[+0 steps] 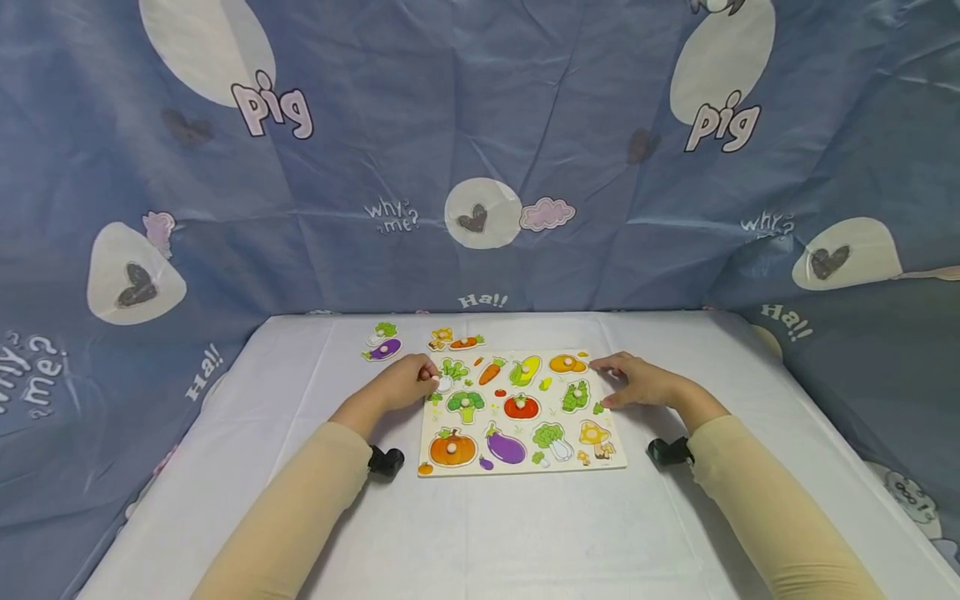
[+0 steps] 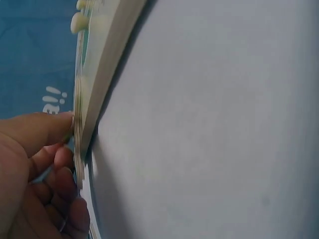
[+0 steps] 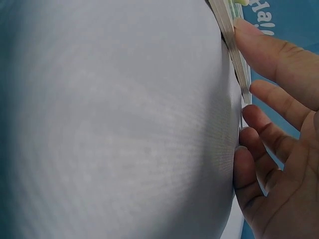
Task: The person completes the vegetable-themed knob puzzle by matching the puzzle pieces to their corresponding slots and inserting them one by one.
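Note:
A white puzzle board with printed vegetables lies on the table. At its upper left corner my left hand pinches the radish piece, white with green leaves. In the left wrist view the thumb and curled fingers meet at the edge of this thin piece, close over the board. My right hand rests at the board's right edge with fingers loosely spread. Its thumb touches the board's side in the right wrist view, and the other fingers reach past the corner, holding nothing.
Knobbed pumpkin, broccoli, tomato and corn pieces sit in the board. Behind it lie loose cabbage, eggplant, mushroom and carrot pieces. A blue patterned cloth hangs behind the white table.

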Tool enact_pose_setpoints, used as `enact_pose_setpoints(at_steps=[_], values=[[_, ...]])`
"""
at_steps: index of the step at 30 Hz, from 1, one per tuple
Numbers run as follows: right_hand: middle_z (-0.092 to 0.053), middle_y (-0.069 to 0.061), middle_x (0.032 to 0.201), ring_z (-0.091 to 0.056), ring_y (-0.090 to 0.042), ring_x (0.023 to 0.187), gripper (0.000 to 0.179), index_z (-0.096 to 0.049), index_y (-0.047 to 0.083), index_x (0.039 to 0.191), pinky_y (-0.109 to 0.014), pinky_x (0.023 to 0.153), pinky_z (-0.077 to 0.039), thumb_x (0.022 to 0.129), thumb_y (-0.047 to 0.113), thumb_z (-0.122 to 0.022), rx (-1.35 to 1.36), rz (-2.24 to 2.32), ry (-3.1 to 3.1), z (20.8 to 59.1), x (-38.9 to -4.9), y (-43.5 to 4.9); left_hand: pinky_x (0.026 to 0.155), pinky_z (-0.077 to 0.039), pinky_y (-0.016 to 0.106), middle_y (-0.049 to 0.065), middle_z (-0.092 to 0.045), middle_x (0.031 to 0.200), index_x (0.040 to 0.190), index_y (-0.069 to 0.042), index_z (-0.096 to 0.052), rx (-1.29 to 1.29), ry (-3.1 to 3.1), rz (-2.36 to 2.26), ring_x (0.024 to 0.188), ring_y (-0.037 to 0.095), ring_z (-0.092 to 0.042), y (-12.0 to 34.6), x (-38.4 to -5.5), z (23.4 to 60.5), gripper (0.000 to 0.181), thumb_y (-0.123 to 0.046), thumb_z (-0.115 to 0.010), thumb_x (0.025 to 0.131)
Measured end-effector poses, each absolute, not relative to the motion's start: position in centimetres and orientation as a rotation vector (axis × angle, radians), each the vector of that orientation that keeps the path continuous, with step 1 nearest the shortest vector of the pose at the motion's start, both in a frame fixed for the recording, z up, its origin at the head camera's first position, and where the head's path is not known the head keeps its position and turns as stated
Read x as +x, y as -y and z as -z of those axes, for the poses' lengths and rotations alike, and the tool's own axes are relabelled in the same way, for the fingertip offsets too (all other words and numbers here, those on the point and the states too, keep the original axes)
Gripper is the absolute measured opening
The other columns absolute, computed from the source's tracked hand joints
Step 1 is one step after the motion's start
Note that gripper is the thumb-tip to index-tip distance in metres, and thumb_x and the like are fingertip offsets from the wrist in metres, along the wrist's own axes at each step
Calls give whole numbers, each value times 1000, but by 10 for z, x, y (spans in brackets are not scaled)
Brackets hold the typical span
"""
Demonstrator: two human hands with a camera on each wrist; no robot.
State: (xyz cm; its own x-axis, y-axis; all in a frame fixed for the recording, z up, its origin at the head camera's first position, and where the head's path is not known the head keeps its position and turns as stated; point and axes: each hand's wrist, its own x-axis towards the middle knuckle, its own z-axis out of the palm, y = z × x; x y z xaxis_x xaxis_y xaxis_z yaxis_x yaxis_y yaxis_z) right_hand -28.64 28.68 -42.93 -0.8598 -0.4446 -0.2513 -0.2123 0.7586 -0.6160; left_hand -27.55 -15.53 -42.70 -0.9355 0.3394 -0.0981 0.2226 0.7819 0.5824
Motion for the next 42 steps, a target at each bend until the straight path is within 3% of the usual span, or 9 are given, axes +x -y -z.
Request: enact_pose_setpoints(at_steps=[12, 42], values=[[-39, -21, 147, -37, -42, 136, 82, -45, 11, 150, -60, 113, -27, 82, 33, -84, -515, 819, -2580, 427, -284, -285, 74, -43, 34, 3, -53, 81, 93, -9, -59, 257, -2913, -730, 77, 18, -50, 140, -268, 422, 16, -21, -69, 96], [-39, -21, 146, -37, -42, 135, 82, -45, 11, 150, -59, 113, -27, 81, 33, -84, -515, 832, -2574, 429, -286, -286, 76, -47, 33, 2, -60, 85, 100, -7, -65, 441, -2879, -837, 79, 16, -54, 146, -281, 424, 8, -10, -67, 93]])
